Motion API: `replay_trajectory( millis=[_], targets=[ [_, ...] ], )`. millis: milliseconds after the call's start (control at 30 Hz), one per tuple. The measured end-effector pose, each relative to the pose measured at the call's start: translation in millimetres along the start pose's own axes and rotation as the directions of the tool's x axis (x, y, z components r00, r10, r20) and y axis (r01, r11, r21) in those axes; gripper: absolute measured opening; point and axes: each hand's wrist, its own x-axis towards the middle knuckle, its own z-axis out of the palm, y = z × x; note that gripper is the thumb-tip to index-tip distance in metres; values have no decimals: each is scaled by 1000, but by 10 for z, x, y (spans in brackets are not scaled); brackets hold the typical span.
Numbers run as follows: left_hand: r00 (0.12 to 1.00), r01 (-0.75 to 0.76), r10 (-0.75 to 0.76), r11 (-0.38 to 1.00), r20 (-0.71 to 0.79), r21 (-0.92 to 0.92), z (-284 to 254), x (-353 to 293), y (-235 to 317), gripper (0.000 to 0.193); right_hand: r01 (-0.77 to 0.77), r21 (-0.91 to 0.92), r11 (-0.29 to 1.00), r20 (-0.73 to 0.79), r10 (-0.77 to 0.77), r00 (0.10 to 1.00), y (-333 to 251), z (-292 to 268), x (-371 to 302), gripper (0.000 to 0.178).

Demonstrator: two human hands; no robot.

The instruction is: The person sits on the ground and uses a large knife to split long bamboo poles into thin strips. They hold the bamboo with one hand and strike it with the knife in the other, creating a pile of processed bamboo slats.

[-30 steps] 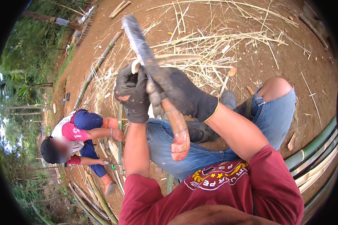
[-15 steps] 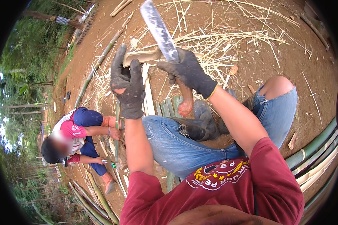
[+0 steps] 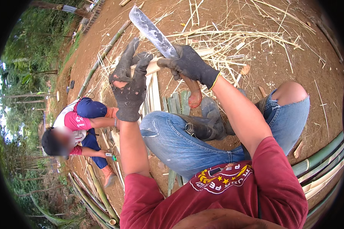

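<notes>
My right hand [image 3: 189, 66], in a dark work glove, is closed on the brown wooden handle [image 3: 193, 91] of a machete. The machete's broad, mottled grey blade [image 3: 153, 32] slants up to the left. A pale split bamboo piece [image 3: 153, 68] lies across behind both hands, partly hidden by the right hand and blade. My left hand [image 3: 129, 82], in a worn dark glove with a hole at its back, has thumb and fingers around the left end of this piece. Its grip looks loose, and the fingers partly cover the end.
Thin bamboo shavings [image 3: 233, 40] litter the brown soil ahead. Green split slats [image 3: 176, 103] lie by my boots [image 3: 208, 124]. Bamboo poles lie at lower left [image 3: 99, 187] and right [image 3: 319, 154]. A crouching co-worker [image 3: 82, 128] at left holds a small green-tipped object.
The machete blade has tilted further left and lower. The bamboo piece now shows further out to the right of my right hand. My left fingers have shifted around its left end.
</notes>
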Motion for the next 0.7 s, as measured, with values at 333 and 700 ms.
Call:
replay_trajectory(
  millis=[333, 700],
  targets=[
    [917, -321, -117, 354, -382, -878, -886, 231, -254, 53, 29, -67, 997, -57, -33, 998, 195, 19, 14, 37],
    [985, 144, -133, 985, 110, -99, -155, -326, -79, 45, 55, -99, 994, -143, -69, 987, 119, 25, -96, 45]
  ],
)
